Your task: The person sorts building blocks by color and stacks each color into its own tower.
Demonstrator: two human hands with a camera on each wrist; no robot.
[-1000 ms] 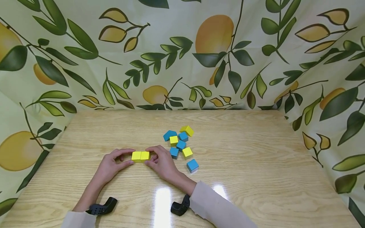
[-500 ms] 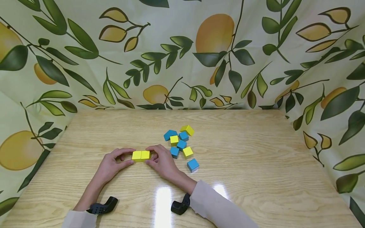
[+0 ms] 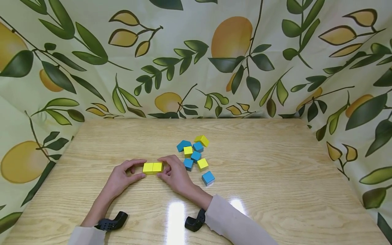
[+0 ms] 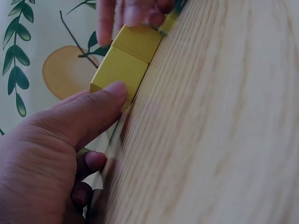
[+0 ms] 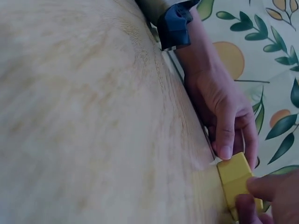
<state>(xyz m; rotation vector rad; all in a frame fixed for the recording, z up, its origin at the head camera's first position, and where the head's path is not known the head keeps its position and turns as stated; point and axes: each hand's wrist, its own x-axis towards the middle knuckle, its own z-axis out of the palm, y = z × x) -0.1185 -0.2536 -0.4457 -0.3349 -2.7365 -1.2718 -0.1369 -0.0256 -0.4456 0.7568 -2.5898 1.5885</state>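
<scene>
Two yellow cubes sit side by side on the wooden table, faces flush. Around the left yellow cube (image 3: 148, 168) my left hand (image 3: 121, 177) pinches with thumb in front and index finger behind. My right hand (image 3: 176, 174) grips the right yellow cube (image 3: 157, 167) in the same manner. The left wrist view shows my left thumb (image 4: 114, 91) pressed on the near cube (image 4: 119, 70), with only a thin seam between it and the other. Seen from the right wrist, the fingers of both hands meet the yellow pair (image 5: 234, 170) from opposite ends.
Right of my right hand lies a loose group of blocks: a blue angled block (image 3: 183, 145), a yellow angled block (image 3: 202, 140), yellow cubes (image 3: 202, 164) and several blue cubes (image 3: 196, 156). One blue cube (image 3: 208, 178) lies nearest my right forearm. A patterned cloth (image 3: 183, 68) hangs behind the table (image 3: 260, 170).
Both hands keep their hold on the yellow cubes. The whole head view has shifted very slightly; the blocks stay in the same arrangement.
</scene>
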